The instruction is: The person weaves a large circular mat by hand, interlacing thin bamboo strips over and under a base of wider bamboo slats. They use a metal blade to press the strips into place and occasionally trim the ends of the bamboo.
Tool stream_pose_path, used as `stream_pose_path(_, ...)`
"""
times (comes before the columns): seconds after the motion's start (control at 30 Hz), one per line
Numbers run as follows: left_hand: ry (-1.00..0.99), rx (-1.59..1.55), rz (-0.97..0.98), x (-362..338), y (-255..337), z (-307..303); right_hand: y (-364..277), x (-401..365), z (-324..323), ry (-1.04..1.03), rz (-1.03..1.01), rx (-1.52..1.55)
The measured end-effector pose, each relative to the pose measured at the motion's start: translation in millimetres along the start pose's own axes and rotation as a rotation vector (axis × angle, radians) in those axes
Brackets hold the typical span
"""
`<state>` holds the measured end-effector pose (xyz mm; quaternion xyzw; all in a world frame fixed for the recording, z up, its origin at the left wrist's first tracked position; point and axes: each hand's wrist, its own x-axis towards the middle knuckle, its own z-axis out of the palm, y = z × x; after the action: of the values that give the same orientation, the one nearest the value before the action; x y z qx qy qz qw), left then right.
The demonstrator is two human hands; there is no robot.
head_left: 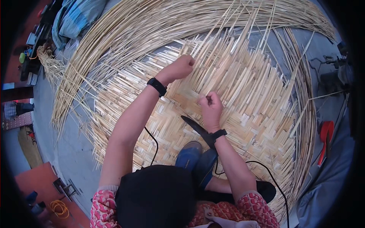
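A mat (167, 121) woven from flattened pale reed strips lies under both hands, herringbone near the feet with long loose ends fanning away. My left hand (180, 69), with a black watch (157, 86) on its wrist, is closed over the mat's left-centre strips; what its fingers hold is hidden. Lower and to the right, my right hand (211, 109) pinches at the near end of a reed strip (219, 76), thumb against forefinger. A dark band circles that wrist. Beside it, a dark, pointed, blade-like object (194, 126) shows over the mat, partly behind the wrist.
Bundles of long thin reeds (114, 30) curve around the far and left sides, with more stalks (304, 83) at right. A red-handled tool (326, 136) lies on the right. Blue shoes (188, 154) rest on the mat. A black cable (275, 176) crosses it.
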<state>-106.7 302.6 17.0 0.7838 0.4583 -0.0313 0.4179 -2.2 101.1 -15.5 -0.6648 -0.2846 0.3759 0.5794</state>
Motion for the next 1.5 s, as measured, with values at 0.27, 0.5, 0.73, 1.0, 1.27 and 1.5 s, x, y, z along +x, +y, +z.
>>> stream_pose_path(0.27, -0.258, -0.211, -0.044, -2, 17, -13, 2, 1, -8, -0.036, -0.066, 0.044)
stream_pose_path(0.5, -0.208, -0.580, -0.001, -20, 13, -3, -15, 7, -4, -0.038, 0.099, 0.158)
stream_pose_path(0.73, -0.260, -0.672, 0.101, -33, -1, -13, -2, 29, 2, -0.192, -0.317, -0.361)
stream_pose_path(1.0, 0.495, -1.031, -0.097, -95, -65, 3, -7, 33, 9, -0.212, 0.166, 0.023)
stream_pose_path(1.27, 0.451, -1.424, -0.039, -97, -45, -32, -42, 46, 65, -0.530, -0.536, -0.466)
stream_pose_path(1.5, -0.042, -0.545, -0.200, -43, -41, -44, -34, 43, 60, -0.460, -0.232, -0.162)
